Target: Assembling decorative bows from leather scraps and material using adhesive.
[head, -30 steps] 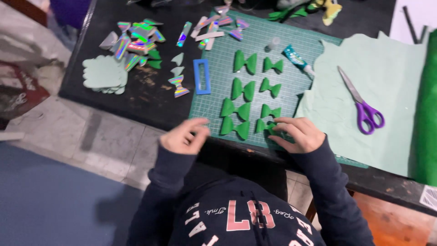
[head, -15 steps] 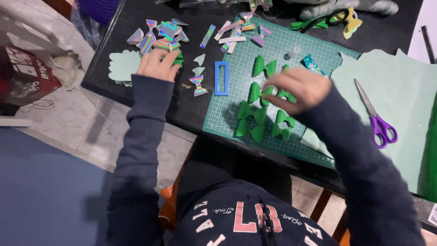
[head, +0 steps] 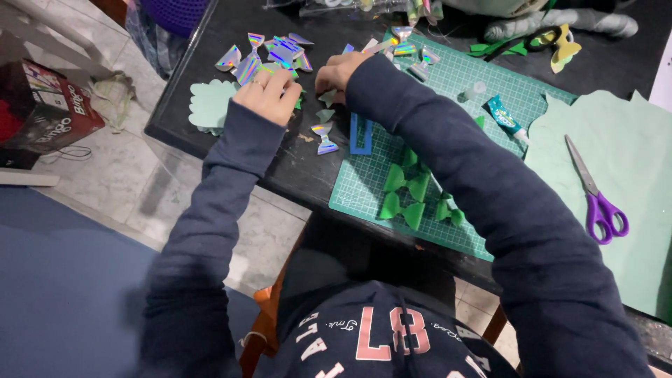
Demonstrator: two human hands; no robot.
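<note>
While our right sleeve (head: 476, 175) crosses the green cutting mat (head: 364, 189) and hides several green paper bows (head: 402, 199), our left hand (head: 269, 94), fingers curled, presses on the holographic pieces (head: 269, 56); our right hand (head: 339, 73) pinches at one beside it. Purple scissors (head: 598, 203) lie well apart on the desk (head: 203, 52).

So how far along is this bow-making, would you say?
Several green bows already lie folded on the cutting mat. Both hands are now among the shiny holographic pieces: the left hand rests on them, the right hand is beside it. Those shiny cut-outs look loose and flat, and the glue tube and scissors lie aside.
</note>
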